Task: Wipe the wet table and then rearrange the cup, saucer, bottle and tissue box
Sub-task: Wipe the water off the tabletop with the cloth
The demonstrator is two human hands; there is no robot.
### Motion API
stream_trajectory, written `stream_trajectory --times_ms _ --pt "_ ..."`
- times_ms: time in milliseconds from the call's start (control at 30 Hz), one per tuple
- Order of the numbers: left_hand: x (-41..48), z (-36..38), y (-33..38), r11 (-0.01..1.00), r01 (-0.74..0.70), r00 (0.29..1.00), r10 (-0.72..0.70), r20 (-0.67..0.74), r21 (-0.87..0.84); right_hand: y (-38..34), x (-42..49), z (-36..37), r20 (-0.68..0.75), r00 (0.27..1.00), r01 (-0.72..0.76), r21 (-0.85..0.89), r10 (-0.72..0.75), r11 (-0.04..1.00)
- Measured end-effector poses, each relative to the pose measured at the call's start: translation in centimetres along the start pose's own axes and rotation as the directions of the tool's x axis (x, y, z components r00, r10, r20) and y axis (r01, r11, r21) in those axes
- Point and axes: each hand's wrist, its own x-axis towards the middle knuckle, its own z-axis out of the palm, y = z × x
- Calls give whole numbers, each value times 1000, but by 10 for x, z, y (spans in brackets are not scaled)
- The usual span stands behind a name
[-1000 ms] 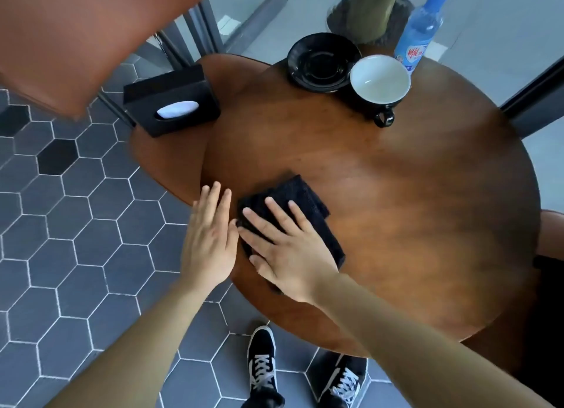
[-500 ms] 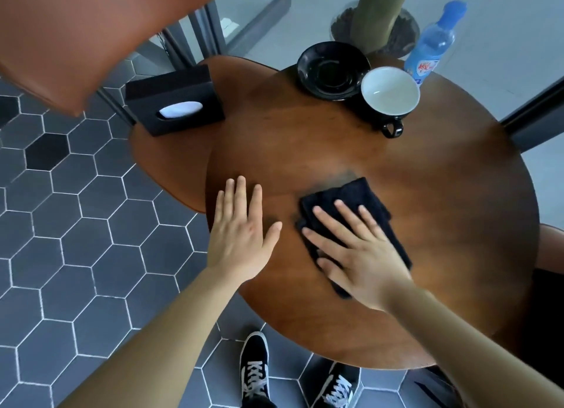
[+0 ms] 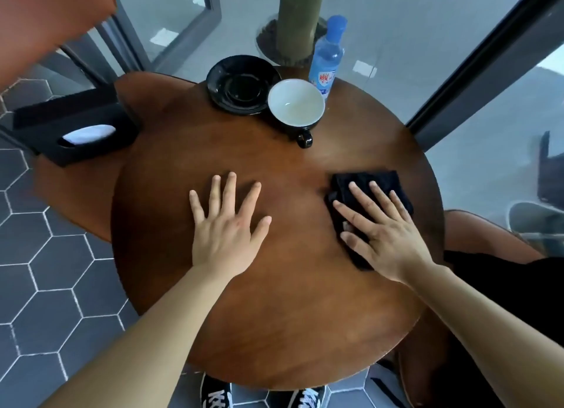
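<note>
My right hand (image 3: 387, 233) presses flat, fingers spread, on the black cloth (image 3: 370, 200) at frame right of the round table (image 3: 274, 316); left hand (image 3: 227, 227) splayed, empty, centre. Unwiped wood lies toward the cup (image 3: 296, 107), upper centre.

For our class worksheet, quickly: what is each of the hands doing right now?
Left hand: open, flat on the table, holding nothing.
Right hand: open, pressed flat on the black cloth.

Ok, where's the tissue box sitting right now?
In the head view the tissue box is at the far left, off the round table, resting on the brown seat beside it, left of the saucer.
</note>
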Motion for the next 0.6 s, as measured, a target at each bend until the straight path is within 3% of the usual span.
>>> stream_trajectory --times_ms 233,600 --pt "0 -4 -1 1000 9 1000 -9 -11 21 36 38 -6 -46 977 -204 77 207 976" --pt "-1 -1 1 999 24 1000 -23 -16 22 49 44 -9 -51 970 -233 85 238 969"
